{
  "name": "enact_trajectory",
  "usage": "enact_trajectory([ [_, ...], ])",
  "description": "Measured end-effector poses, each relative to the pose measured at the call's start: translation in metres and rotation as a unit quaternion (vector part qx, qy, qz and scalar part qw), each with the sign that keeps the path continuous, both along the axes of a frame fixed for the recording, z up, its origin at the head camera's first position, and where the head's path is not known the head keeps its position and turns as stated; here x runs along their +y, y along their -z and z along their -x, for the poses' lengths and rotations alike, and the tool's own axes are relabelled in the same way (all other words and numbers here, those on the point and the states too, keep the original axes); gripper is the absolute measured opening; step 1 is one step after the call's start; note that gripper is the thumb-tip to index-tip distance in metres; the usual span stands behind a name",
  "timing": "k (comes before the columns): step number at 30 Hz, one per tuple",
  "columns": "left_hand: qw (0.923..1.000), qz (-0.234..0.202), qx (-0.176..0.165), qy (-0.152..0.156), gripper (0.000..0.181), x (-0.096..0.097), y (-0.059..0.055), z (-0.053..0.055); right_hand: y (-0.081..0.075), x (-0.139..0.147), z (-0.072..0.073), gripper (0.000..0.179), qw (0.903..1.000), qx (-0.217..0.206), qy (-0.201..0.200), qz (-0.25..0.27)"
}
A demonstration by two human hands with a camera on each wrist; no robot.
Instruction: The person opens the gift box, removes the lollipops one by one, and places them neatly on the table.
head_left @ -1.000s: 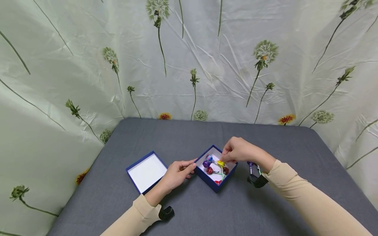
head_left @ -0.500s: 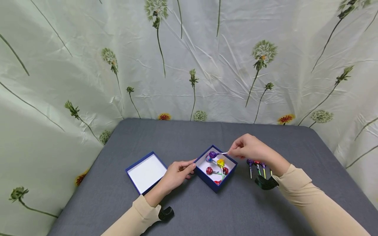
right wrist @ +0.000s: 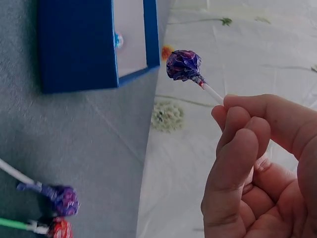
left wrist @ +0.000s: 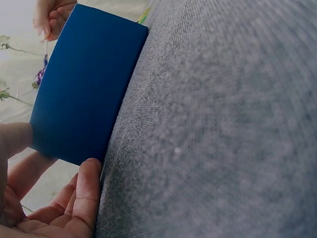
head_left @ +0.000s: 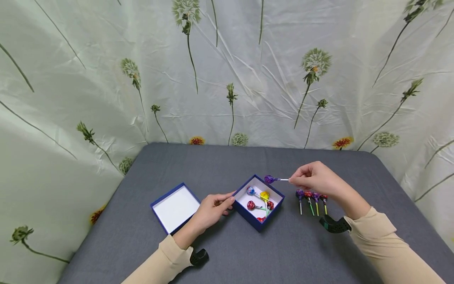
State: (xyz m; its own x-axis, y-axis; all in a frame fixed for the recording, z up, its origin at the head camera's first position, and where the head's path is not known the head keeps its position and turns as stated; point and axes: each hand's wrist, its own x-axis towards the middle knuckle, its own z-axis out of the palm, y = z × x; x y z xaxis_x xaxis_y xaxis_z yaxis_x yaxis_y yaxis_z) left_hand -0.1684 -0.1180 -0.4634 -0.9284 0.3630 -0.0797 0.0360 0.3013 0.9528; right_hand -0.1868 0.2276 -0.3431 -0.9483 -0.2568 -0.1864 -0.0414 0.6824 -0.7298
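My right hand (head_left: 315,177) pinches the white stick of a purple-wrapped lollipop (head_left: 270,179) between thumb and fingertips. The lollipop is held sideways in the air, its head over the far right edge of an open blue box (head_left: 248,217). In the right wrist view the crinkled purple wrapper (right wrist: 183,64) points away from the fingers. My left hand (head_left: 213,209) holds the box's left corner, thumb and fingers on its outer walls. Inside the white-lined box lie several lollipops, among them a yellow one (head_left: 264,195), a blue one (head_left: 250,191) and a red one (head_left: 251,205).
A row of lollipops (head_left: 307,194), purple and red heads with sticks toward me, lies on the grey cloth right of the box. The box's lid (head_left: 176,208), white inside, lies to the left. Behind the table hangs a flowered curtain (head_left: 205,79).
My right hand has lifted the purple lollipop out of the box and moved right with it, revealing the row on the cloth. The left hand has stayed at the box.
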Motion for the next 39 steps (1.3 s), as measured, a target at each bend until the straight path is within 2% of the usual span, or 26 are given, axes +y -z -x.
enact_trajectory([
  [9,0.9999,0.000,-0.014,-0.005,0.043,0.001,-0.001,0.000,0.007,0.026,-0.015,0.028,0.9990,0.010,0.033,0.030],
  [15,0.9998,-0.005,-0.014,-0.011,0.042,0.001,-0.001,0.001,0.013,0.041,-0.022,0.030,0.9976,0.006,0.065,0.024],
  [31,0.9999,-0.006,-0.011,-0.011,0.040,0.002,-0.001,0.000,0.034,0.077,-0.043,0.036,0.9906,0.042,0.125,0.033],
  [39,0.9998,-0.004,-0.013,-0.014,0.041,0.001,-0.002,0.000,0.047,0.093,-0.054,0.036,0.9845,0.064,0.163,0.013],
])
